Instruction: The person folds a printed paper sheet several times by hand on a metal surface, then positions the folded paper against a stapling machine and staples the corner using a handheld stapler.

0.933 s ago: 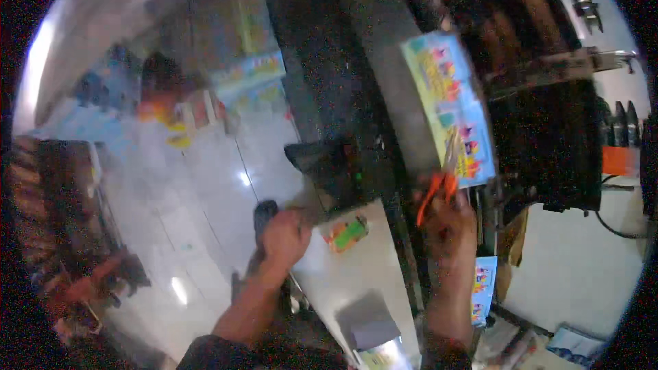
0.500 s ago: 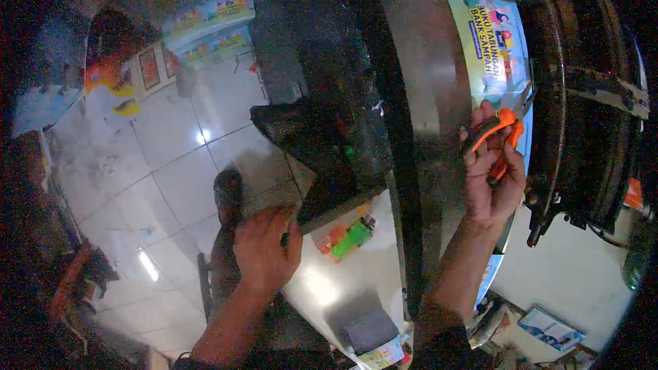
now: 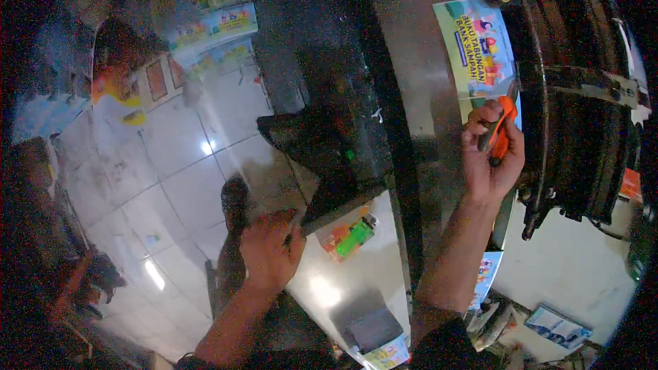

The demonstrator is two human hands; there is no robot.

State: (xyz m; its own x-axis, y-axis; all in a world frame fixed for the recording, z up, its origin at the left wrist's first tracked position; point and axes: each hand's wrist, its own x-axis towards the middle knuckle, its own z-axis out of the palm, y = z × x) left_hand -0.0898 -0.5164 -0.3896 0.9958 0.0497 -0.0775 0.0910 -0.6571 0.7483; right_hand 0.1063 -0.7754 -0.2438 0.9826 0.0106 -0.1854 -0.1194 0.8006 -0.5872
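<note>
My right hand (image 3: 492, 157) is wrapped around the orange-and-black handles of a pair of shears (image 3: 505, 115), which look squeezed together. The shears lie over the edge of a long printed sheet (image 3: 473, 48), beside the dark machine rollers; their blades are mostly hidden. At the lower middle my left hand (image 3: 271, 250) has its fingers curled at the edge of a dark part, and what they grip, if anything, is hidden. Near that hand, a green lighter (image 3: 354, 238) rests on an orange packet (image 3: 331, 243) on a white surface.
A black roller machine (image 3: 582, 116) stands along the right, with a metal panel (image 3: 421, 82) beside it. A grey box-like object (image 3: 375, 325) sits on the white surface. A printed booklet (image 3: 558, 325) lies at the lower right. White floor tiles (image 3: 171, 185) spread out at the left.
My right hand has closed the spread handles of the shears. The view has shifted slightly; my left hand stays in about the same place.
</note>
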